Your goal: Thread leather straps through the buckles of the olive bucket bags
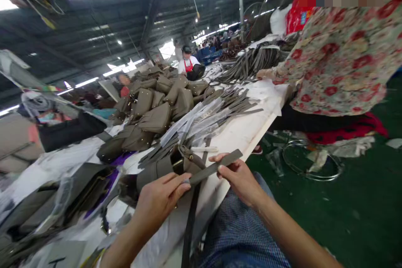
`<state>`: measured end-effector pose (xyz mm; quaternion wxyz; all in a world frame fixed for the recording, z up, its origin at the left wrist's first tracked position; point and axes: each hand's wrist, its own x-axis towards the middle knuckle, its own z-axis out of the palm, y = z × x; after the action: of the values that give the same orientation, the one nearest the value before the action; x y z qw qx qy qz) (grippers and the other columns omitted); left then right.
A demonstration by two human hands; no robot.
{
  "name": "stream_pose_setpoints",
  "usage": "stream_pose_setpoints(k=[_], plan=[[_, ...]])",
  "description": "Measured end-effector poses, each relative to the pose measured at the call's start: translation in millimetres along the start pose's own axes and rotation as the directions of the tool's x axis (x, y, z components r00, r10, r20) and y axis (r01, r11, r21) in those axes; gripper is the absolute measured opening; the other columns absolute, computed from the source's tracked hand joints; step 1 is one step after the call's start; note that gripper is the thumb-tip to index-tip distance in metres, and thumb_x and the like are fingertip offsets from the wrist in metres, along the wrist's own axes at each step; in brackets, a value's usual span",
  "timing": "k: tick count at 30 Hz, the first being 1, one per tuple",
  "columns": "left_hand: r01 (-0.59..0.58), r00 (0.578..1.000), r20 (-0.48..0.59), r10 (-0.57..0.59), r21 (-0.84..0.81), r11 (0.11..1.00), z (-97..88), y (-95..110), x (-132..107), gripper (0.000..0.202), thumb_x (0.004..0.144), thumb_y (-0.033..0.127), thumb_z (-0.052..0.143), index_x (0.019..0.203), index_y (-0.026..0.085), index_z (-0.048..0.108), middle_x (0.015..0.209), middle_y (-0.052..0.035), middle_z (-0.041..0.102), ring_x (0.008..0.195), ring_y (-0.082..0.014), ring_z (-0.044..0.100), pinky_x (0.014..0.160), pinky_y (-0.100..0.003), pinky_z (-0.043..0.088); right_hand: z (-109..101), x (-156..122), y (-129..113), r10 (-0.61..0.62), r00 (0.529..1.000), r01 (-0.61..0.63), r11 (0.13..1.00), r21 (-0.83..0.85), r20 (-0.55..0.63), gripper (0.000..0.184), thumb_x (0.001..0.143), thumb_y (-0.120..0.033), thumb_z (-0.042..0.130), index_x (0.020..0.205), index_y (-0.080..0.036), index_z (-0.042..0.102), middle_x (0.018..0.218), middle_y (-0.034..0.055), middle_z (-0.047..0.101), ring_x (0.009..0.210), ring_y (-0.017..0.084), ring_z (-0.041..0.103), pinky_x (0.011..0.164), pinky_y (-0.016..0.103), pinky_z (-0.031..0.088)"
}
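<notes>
A flat grey-brown strap (204, 173) runs between my two hands above the table's near edge. My left hand (160, 199) pinches one end of it between thumb and fingers. Farther along, my right hand (240, 182) grips the strap, and its free end sticks out past the fingers. Just behind my left hand lies a grey-brown handbag (155, 169) with a gold-coloured zip, partly hidden by that hand. A long dark strap (190, 230) hangs down over the table edge below the hands.
Grey-brown bags (155, 119) are heaped on the white table (243, 132), beside plastic-wrapped straps (201, 115). More bags (84, 188) lie at left. A person in a floral top (342, 58) stands at right; another with a red apron (189, 66) is farther back. A wire ring (314, 178) lies on the green floor.
</notes>
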<state>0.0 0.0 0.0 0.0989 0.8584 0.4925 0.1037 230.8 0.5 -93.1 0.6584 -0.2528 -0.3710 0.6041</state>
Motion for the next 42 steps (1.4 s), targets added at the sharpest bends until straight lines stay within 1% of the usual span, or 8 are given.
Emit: stream_pose_setpoints(k=[4,9,16,20,23,27,35,42], plan=[[0.093,0.965,0.260,-0.030,-0.234,0.968,-19.6,1.4,10.0,0.048,0.101,0.047,0.031,0.080,0.018,0.063,0.071,-0.0009,0.069,0.065,-0.0135,0.064,0.062,-0.023,0.045,2.3,10.6,-7.9,-0.099,0.992,0.103,0.994,0.046,-0.083,0.022,0.073,-0.033,0.081,0.066,-0.018,0.067,0.080,0.0029,0.070,0.059,0.010,0.057,0.055,0.022,0.049],[0.120,0.981,0.188,-0.040,-0.434,0.893,-27.1,6.6,27.4,0.035,0.100,0.042,0.035,0.121,0.021,0.054,0.085,-0.0002,0.069,0.058,-0.0109,0.061,0.057,-0.022,0.048,38.8,24.2,-13.9,-0.041,0.980,0.034,0.999,-0.038,-0.197,0.028,0.071,-0.041,0.082,0.076,-0.016,0.070,0.057,0.0001,0.066,0.052,0.012,0.061,0.055,0.023,0.053],[0.148,0.966,0.259,-0.016,-0.499,0.854,-43.0,3.8,41.9,0.038,0.098,0.042,0.037,0.086,0.014,0.060,0.080,-0.0045,0.065,0.065,-0.0126,0.060,0.058,-0.022,0.048,51.4,42.7,-4.5,-0.080,0.995,0.091,0.981,-0.174,0.065,0.034,0.086,-0.051,0.064,0.085,-0.017,0.069,0.070,0.0035,0.072,0.064,0.015,0.067,0.067,0.028,0.055],[0.208,0.955,0.293,-0.050,-0.539,0.816,-61.2,-15.0,49.1,0.031,0.094,0.038,0.043,0.104,0.014,0.060,0.097,-0.0073,0.067,0.063,-0.0103,0.058,0.055,-0.020,0.046,37.8,66.8,13.7,-0.228,0.961,0.278,0.807,-0.521,0.159,0.034,0.089,-0.041,0.061,0.117,-0.023,0.066,0.110,0.0067,0.071,0.097,0.021,0.066,0.087,0.037,0.053],[0.237,0.945,0.314,-0.085,-0.485,0.842,-71.2,-28.5,56.4,0.038,0.092,0.045,0.046,0.116,0.017,0.057,0.100,-0.0053,0.066,0.050,-0.0055,0.047,0.043,-0.017,0.035,39.6,79.0,24.0,-0.201,0.928,0.362,0.687,-0.630,0.314,0.039,0.087,-0.037,0.063,0.124,-0.025,0.064,0.125,0.0074,0.065,0.113,0.024,0.061,0.095,0.041,0.050],[0.348,0.909,0.337,-0.244,-0.295,0.890,-79.9,-38.1,66.6,0.055,0.089,0.063,0.040,0.091,0.013,0.063,0.055,0.0029,0.053,0.036,-0.0062,0.034,0.036,-0.018,0.025,46.8,83.2,24.5,-0.180,0.909,0.388,0.698,-0.602,0.376,0.030,0.088,-0.035,0.064,0.117,-0.027,0.069,0.118,0.0049,0.068,0.108,0.021,0.063,0.093,0.036,0.051],[0.324,0.812,0.573,-0.110,-0.285,0.902,-107.6,-18.9,70.8,0.045,0.086,0.057,0.052,0.092,0.015,0.065,0.088,-0.0065,0.073,0.048,-0.0080,0.051,0.044,-0.019,0.038,53.0,72.5,25.6,-0.359,0.893,0.444,0.595,-0.670,0.273,0.017,0.078,-0.031,0.077,0.088,-0.021,0.068,0.089,0.0021,0.068,0.086,0.020,0.063,0.079,0.032,0.049],[0.196,0.844,0.479,-0.243,0.145,0.970,-107.9,-10.9,76.4,0.043,0.086,0.048,0.047,0.061,0.016,0.062,0.052,-0.0005,0.062,0.035,-0.0083,0.044,0.040,-0.020,0.033,69.4,55.5,28.7,-0.454,0.871,0.437,0.537,-0.722,0.189,0.017,0.078,-0.022,0.075,0.091,-0.022,0.063,0.093,0.0027,0.066,0.093,0.022,0.060,0.084,0.034,0.046]])
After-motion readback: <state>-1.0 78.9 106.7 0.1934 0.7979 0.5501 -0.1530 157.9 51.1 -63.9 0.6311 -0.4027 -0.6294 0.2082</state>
